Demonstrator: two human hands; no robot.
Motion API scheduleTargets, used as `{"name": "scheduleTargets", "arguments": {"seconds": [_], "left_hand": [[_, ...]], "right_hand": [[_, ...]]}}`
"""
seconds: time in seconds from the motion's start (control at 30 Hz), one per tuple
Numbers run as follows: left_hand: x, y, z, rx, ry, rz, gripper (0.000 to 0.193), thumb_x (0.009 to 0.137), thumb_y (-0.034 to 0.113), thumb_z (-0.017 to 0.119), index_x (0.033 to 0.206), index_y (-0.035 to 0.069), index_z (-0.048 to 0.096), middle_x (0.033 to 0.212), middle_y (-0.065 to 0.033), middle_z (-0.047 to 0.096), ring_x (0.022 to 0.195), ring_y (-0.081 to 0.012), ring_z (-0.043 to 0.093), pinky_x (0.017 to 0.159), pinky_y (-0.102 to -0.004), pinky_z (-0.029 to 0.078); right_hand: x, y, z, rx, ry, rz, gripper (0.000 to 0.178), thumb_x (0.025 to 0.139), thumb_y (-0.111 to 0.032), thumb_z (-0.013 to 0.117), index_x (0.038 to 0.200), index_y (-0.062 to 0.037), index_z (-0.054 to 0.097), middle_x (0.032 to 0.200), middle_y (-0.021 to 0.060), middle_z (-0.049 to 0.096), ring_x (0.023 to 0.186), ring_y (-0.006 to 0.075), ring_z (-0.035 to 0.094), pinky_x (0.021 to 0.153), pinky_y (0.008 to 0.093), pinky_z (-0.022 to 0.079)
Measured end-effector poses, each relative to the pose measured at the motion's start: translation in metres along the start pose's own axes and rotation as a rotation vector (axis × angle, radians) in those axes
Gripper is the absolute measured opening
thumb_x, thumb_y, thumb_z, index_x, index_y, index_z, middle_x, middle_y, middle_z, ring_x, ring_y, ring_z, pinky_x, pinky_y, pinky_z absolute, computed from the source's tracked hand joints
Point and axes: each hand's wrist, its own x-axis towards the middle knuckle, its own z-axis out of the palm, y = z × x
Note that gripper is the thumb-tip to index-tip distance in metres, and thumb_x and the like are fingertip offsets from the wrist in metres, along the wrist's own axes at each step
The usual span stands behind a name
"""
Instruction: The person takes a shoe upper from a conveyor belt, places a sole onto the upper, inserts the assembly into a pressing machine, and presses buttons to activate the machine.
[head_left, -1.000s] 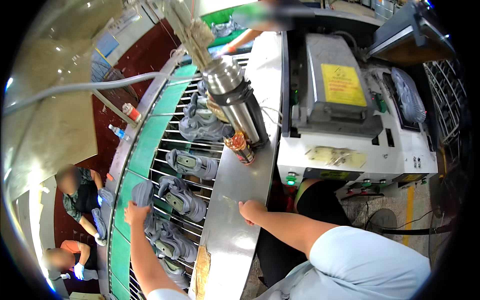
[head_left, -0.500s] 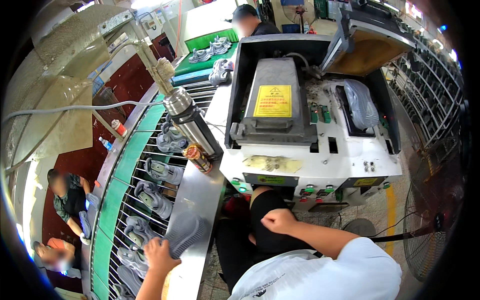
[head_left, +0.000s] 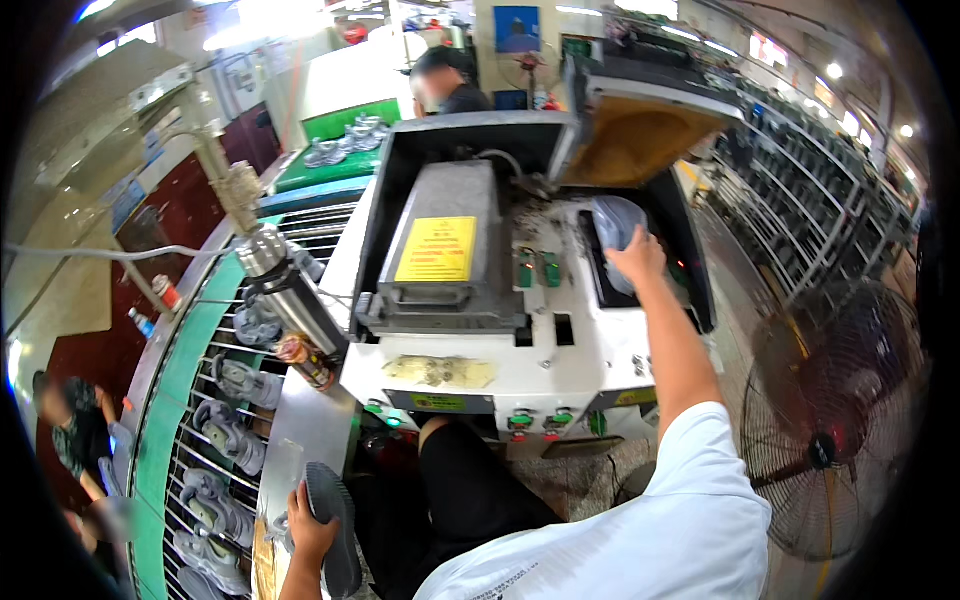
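My left hand (head_left: 309,527) grips a grey shoe (head_left: 341,530) at the edge of the steel ledge, with its dark sole turned towards my legs. My right arm stretches forward to the machine (head_left: 560,350). There my right hand (head_left: 637,260) has its fingers closed around the near part of another grey shoe (head_left: 617,211), which lies in the open right bay. The fingers hide part of that shoe. Above the bay, the hinged lid (head_left: 650,135) stands raised. Over the left bay a grey metal cover (head_left: 450,200) with a yellow label is down.
Several grey shoes (head_left: 232,435) sit on the roller conveyor (head_left: 190,400) at left. A steel flask (head_left: 290,290) and a jar (head_left: 306,362) stand on the ledge (head_left: 310,430). A floor fan (head_left: 825,440) is at right, before shoe racks (head_left: 800,190). Other people are beyond the conveyor and machine.
My right hand has moved from above my lap to the shoe in the right bay. My left hand has tilted its shoe up and shifted it to the ledge's edge. The view has turned right.
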Motion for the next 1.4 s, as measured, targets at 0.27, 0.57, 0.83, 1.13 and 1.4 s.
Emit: {"name": "scheduleTargets", "arguments": {"seconds": [0.27,0.57,0.83,1.13,1.4], "left_hand": [[0.027,-0.001,0.017,-0.229,0.179,-0.307,0.082,0.06,0.019,0.079,0.135,0.015,0.047,0.128,-0.0169,0.051,0.116,-0.035,0.052,0.096,-0.0403,0.044],[0.026,-0.002,0.037,-0.148,0.31,-0.436,0.077,0.063,0.027,0.077,0.134,0.021,0.047,0.129,-0.014,0.05,0.121,-0.032,0.048,0.098,-0.0465,0.038],[0.023,0.011,0.04,-0.119,0.471,-0.244,0.068,0.066,0.028,0.076,0.126,0.009,0.05,0.127,-0.015,0.051,0.118,-0.0333,0.048,0.097,-0.0461,0.038],[-0.051,0.165,-0.015,-1.722,-0.051,0.349,0.105,0.07,0.032,0.083,0.149,0.006,0.019,0.15,-0.0136,0.028,0.138,-0.0247,0.028,0.112,-0.0432,0.024],[-0.236,0.014,-0.113,-1.609,0.843,-0.169,0.084,0.077,0.049,0.064,0.14,0.002,0.034,0.139,-0.0156,0.044,0.124,-0.0353,0.046,0.107,-0.0488,0.036]], "right_hand": [[0.068,0.019,0.019,0.15,-0.214,0.234,0.093,0.064,-0.047,0.066,0.138,0.0007,0.037,0.136,0.0283,0.045,0.127,0.0394,0.045,0.105,0.0445,0.036],[-0.007,0.051,0.025,0.391,0.462,0.174,0.09,0.07,-0.048,0.074,0.139,-0.0063,0.037,0.129,0.0207,0.054,0.114,0.0405,0.053,0.093,0.0486,0.044],[-0.137,0.102,-0.006,1.247,0.393,0.106,0.073,0.073,-0.013,0.067,0.136,0.0036,0.033,0.124,0.0196,0.053,0.103,0.031,0.059,0.083,0.0363,0.051],[-0.358,-0.072,-0.022,1.96,-1.202,-0.119,0.075,0.057,-0.012,0.061,0.13,-0.0011,0.046,0.129,0.0132,0.052,0.121,0.0315,0.05,0.104,0.0484,0.039],[-0.524,-0.251,-0.047,1.231,-1.637,-0.585,0.091,0.082,-0.027,0.072,0.149,-0.0046,0.015,0.144,0.017,0.036,0.133,0.0286,0.034,0.108,0.04,0.028]]}}
